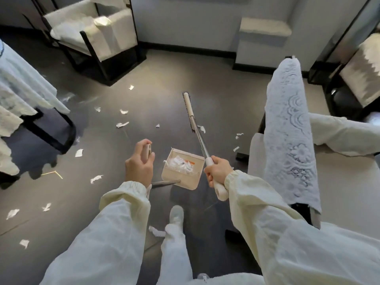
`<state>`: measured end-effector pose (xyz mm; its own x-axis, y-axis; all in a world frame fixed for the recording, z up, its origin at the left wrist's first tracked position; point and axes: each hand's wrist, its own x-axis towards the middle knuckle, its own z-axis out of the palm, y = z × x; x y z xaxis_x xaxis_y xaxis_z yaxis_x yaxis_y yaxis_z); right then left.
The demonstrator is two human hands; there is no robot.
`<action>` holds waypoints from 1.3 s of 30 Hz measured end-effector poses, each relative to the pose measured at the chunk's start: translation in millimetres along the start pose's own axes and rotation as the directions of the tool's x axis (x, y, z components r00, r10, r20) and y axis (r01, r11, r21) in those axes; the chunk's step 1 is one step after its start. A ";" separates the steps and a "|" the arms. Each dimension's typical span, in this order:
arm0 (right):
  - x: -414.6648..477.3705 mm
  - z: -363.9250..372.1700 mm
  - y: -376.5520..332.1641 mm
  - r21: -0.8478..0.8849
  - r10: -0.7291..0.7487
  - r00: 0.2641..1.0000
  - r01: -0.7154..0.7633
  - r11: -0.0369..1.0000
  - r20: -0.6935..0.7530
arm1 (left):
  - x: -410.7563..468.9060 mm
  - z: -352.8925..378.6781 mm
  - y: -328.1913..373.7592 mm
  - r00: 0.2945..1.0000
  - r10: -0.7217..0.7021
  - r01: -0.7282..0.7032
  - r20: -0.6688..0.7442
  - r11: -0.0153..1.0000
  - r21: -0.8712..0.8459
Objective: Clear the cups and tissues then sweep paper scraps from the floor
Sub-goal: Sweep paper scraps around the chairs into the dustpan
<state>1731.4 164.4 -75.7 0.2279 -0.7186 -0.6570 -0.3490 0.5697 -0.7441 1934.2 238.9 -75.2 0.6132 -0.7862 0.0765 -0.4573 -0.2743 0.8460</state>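
One orange label (190,161) marked the dustpan's (185,183) back wall, its writing too small to read. A heap of scraps (178,162) lay inside the pan, and many more were strewn over the dark floor (102,140), mostly ahead and to the left, with a few beside the broom (189,110). A lace-covered chair (292,130) stood close on the right, a white armchair (92,31) farther off to the left, and a draped tabletop (20,85) at the left edge. The left hand (139,165) curled round the dustpan's pale grip, knuckles up. The right hand (218,173) was wrapped tight round the broom's white grip, the shaft slanting forward to the head beyond the pan.
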 end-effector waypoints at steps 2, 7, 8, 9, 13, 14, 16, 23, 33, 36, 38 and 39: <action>45.7 -8.2 -33.1 0.077 0.016 1.000 -0.014 0.997 -0.026 | 54.9 28.5 8.0 0.999 0.037 -0.036 0.025 0.999 -0.036; 149.9 -36.9 -110.3 0.208 0.064 0.991 -0.038 0.977 -0.117 | 192.0 95.6 32.2 0.974 0.154 -0.148 0.166 0.988 -0.047; 166.2 -43.4 -126.8 0.238 0.071 0.990 -0.040 0.970 -0.122 | 220.2 107.8 40.0 0.964 0.170 -0.163 0.206 0.985 -0.048; 186.0 -50.9 -143.5 0.270 0.079 0.989 -0.041 0.962 -0.129 | 250.6 123.3 48.8 0.950 0.192 -0.187 0.246 0.981 -0.046; 249.3 -91.8 -191.2 0.366 0.131 0.970 -0.048 0.929 -0.206 | 352.7 192.0 87.1 0.897 0.245 -0.249 0.367 0.968 -0.035; 263.5 -104.1 -201.2 0.380 0.141 0.964 -0.047 0.924 -0.225 | 373.8 211.3 96.4 0.886 0.258 -0.264 0.384 0.964 -0.036; 293.7 -131.4 -220.4 0.411 0.163 0.950 -0.040 0.911 -0.267 | 412.6 253.3 113.1 0.858 0.305 -0.315 0.414 0.948 -0.046; 423.0 -252.0 -273.3 0.576 0.265 0.872 0.024 0.817 -0.412 | 527.4 420.5 184.1 0.753 0.347 -0.356 0.559 0.929 -0.098; 521.5 -416.6 -338.3 0.687 0.458 0.707 0.053 0.725 -0.538 | 618.1 634.6 329.7 0.489 0.403 -0.427 0.774 0.884 -0.190; 546.6 -463.6 -339.2 0.767 0.542 0.648 0.103 0.634 -0.535 | 632.8 716.2 364.2 0.349 0.424 -0.482 0.836 0.846 -0.228; 564.0 -491.6 -337.3 0.817 0.603 0.598 0.164 0.552 -0.528 | 636.6 770.6 386.6 0.241 0.437 -0.517 0.867 0.813 -0.266; 572.2 -505.1 -337.6 0.832 0.629 0.570 0.197 0.519 -0.528 | 637.4 797.4 397.5 0.189 0.442 -0.528 0.877 0.799 -0.288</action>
<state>1520.5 -640.6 -139.4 -0.5694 -0.2621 -0.7791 0.6199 0.4856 -0.6164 1629.7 -812.9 -111.0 -0.6512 -0.7552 -0.0748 -0.5033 0.3559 0.7874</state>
